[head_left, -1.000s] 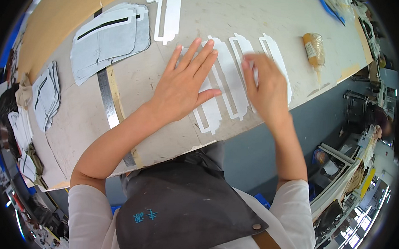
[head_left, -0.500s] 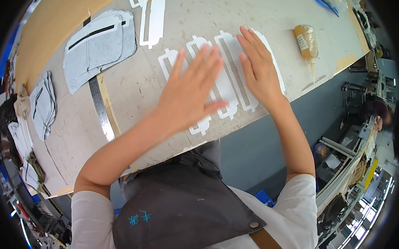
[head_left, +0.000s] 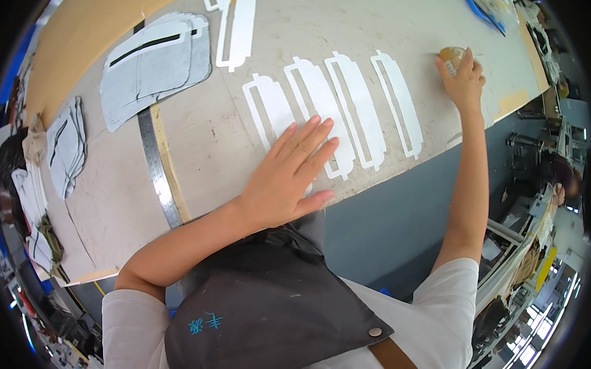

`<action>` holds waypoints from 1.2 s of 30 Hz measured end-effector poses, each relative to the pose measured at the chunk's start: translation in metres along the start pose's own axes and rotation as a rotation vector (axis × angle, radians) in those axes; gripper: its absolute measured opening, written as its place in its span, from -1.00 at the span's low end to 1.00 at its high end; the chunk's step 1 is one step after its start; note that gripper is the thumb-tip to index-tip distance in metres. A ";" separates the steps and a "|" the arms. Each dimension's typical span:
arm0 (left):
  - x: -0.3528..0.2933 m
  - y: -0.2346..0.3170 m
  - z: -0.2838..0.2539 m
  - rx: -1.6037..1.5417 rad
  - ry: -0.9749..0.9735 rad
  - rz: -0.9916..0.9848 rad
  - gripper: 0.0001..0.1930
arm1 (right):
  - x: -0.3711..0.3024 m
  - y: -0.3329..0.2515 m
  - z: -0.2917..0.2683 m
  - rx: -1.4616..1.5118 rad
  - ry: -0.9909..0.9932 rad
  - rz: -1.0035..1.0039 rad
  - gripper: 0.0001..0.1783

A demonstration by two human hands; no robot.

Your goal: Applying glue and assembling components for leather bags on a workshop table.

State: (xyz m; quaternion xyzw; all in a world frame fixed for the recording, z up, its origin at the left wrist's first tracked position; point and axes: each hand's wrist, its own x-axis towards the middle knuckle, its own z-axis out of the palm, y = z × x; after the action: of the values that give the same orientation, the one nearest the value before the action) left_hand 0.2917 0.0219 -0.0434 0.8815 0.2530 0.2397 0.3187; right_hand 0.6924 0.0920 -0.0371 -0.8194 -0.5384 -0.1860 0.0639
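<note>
While the right hand (head_left: 465, 83) grasps a translucent amber bottle (head_left: 451, 57) on the grey worktop (head_left: 199, 135), the left hand (head_left: 282, 184), spread and holding nothing, overlies white slotted flat strips (head_left: 361, 115); sideways drag could skew them

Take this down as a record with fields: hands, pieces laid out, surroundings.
Row: four long, thin white slotted pieces, the rightmost set wider apart
Left hand: open, over the row's two leftmost pieces; contact unclear
Right hand: thumb and fingers around an amber-coloured bottle; grip firmness unclear
Beyond row: more white slotted pieces
Left side: pale grey flat pieces with dark slots, stacked; a smaller grey stack farther left
Measuring tool: long silver metal ruler on the grey tabletop
</note>
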 end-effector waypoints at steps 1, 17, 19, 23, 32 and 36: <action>-0.001 -0.004 -0.002 -0.001 0.007 -0.001 -0.37 | 0.007 0.017 0.002 -0.002 0.003 -0.006 -0.17; -0.018 -0.065 -0.048 0.341 0.269 -0.076 -0.66 | -0.031 -0.185 -0.067 2.468 -0.484 0.527 -0.25; -0.018 -0.065 -0.046 0.321 0.270 -0.091 -0.64 | -0.034 -0.194 -0.066 2.506 -0.552 0.431 -0.24; -0.017 -0.063 -0.046 0.362 0.252 -0.092 -0.63 | -0.033 -0.199 -0.060 2.216 -0.525 0.317 -0.34; -0.016 -0.062 -0.046 0.431 0.216 -0.100 -0.68 | -0.038 -0.200 -0.052 1.896 -0.465 0.218 -0.43; -0.016 -0.061 -0.046 0.430 0.218 -0.097 -0.68 | -0.040 -0.202 -0.054 1.850 -0.459 0.197 -0.45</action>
State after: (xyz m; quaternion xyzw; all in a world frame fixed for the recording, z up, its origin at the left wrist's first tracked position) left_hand 0.2351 0.0729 -0.0578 0.8848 0.3732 0.2583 0.1058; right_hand 0.4830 0.1246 -0.0214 -0.5024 -0.4001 0.4842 0.5941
